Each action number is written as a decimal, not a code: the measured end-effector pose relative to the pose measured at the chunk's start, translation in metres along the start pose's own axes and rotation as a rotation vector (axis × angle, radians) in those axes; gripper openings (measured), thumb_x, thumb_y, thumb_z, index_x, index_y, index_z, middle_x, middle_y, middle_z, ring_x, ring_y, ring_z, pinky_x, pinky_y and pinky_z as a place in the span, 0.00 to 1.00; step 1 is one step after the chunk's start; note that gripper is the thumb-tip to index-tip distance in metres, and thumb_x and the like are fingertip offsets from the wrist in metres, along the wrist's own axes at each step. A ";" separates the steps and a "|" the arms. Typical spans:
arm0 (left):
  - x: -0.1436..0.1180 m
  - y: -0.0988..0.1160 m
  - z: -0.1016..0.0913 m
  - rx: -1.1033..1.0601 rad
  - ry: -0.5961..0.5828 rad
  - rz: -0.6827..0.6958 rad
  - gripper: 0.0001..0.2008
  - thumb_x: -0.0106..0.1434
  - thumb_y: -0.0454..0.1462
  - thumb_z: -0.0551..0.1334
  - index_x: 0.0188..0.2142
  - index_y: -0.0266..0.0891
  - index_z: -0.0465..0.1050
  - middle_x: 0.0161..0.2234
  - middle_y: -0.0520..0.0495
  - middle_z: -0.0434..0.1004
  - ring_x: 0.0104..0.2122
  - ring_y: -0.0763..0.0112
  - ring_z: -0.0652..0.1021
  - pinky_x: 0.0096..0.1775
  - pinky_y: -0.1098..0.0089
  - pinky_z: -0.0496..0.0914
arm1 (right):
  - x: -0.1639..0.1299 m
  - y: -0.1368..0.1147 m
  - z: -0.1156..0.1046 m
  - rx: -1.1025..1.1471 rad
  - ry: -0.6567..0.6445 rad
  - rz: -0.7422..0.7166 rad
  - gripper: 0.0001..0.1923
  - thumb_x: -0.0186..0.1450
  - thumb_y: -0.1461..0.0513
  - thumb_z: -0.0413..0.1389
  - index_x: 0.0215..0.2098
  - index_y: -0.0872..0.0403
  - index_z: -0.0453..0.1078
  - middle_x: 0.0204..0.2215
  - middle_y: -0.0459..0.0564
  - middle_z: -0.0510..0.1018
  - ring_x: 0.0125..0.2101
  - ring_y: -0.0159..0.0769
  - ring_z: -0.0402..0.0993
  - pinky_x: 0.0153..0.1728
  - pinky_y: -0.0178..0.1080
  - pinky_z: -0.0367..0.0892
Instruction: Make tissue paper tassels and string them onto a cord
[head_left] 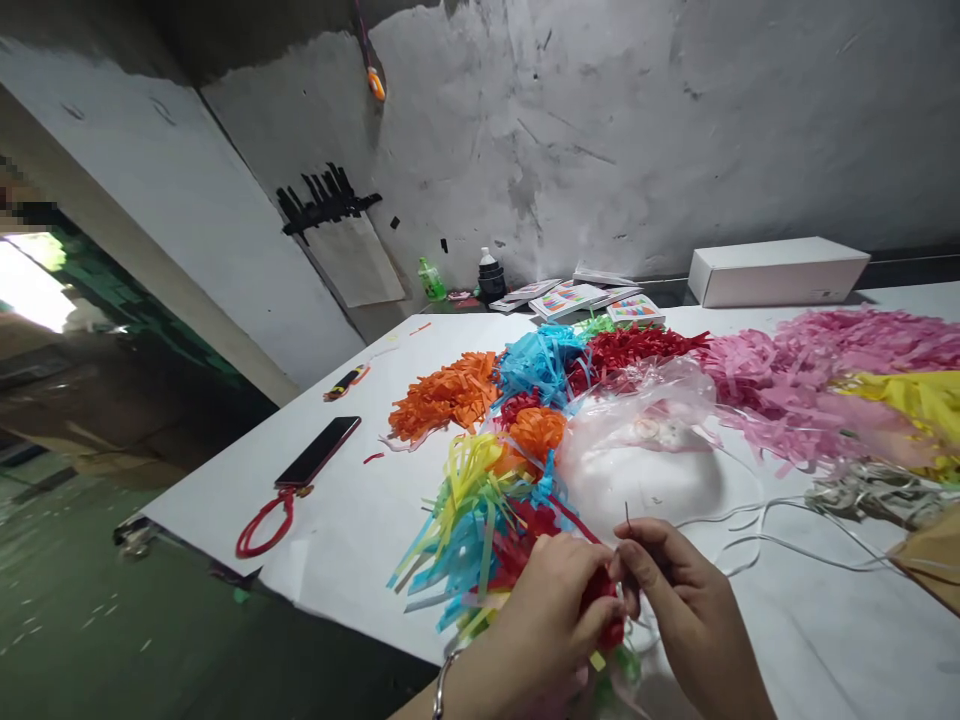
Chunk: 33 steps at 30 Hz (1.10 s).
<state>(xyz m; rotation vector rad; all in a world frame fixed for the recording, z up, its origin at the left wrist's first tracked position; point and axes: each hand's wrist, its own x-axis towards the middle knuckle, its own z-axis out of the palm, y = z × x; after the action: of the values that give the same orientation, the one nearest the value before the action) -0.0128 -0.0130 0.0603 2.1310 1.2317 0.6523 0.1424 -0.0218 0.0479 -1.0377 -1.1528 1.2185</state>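
Left hand point(551, 600) closed round red tassel point(604, 605) at near table edge, pinching it steady. Right hand point(675, 590) fingertips pinched on thin needle point(628, 520), tip up, right beside tassel; white string point(750, 545) trails off right across white table point(352, 530). Finished tassels, mixed colours point(480, 510), fan left, clear of hands. Orange pile point(446, 395), pink pile point(795, 390) sorted further back. Phone point(319, 452) parked left.

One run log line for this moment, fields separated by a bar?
left hand: holds red tassel | right hand: pinches needle | white string: on table
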 end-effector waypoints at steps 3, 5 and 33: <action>0.000 -0.007 -0.001 -0.051 0.128 0.039 0.09 0.62 0.27 0.64 0.40 0.41 0.77 0.37 0.48 0.79 0.39 0.63 0.75 0.44 0.64 0.67 | -0.002 0.000 -0.007 0.010 0.090 0.004 0.16 0.66 0.49 0.59 0.39 0.53 0.74 0.24 0.44 0.76 0.21 0.29 0.70 0.24 0.30 0.70; -0.003 -0.008 -0.006 -0.133 0.277 0.065 0.08 0.65 0.31 0.63 0.43 0.41 0.77 0.37 0.46 0.78 0.39 0.63 0.76 0.43 0.64 0.68 | -0.005 0.001 -0.014 -0.044 0.127 -0.028 0.15 0.66 0.50 0.59 0.40 0.53 0.74 0.25 0.46 0.77 0.20 0.29 0.71 0.23 0.30 0.70; -0.015 -0.004 -0.003 -0.278 0.523 0.323 0.15 0.67 0.27 0.62 0.50 0.43 0.77 0.38 0.45 0.77 0.39 0.67 0.77 0.40 0.70 0.73 | -0.024 -0.014 -0.016 -0.575 -0.045 -0.356 0.09 0.70 0.58 0.54 0.40 0.48 0.77 0.33 0.43 0.84 0.29 0.29 0.81 0.31 0.22 0.71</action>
<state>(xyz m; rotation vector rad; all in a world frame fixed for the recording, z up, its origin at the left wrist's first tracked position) -0.0237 -0.0243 0.0577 1.9978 0.9676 1.5037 0.1608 -0.0462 0.0571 -1.1556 -1.6954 0.6392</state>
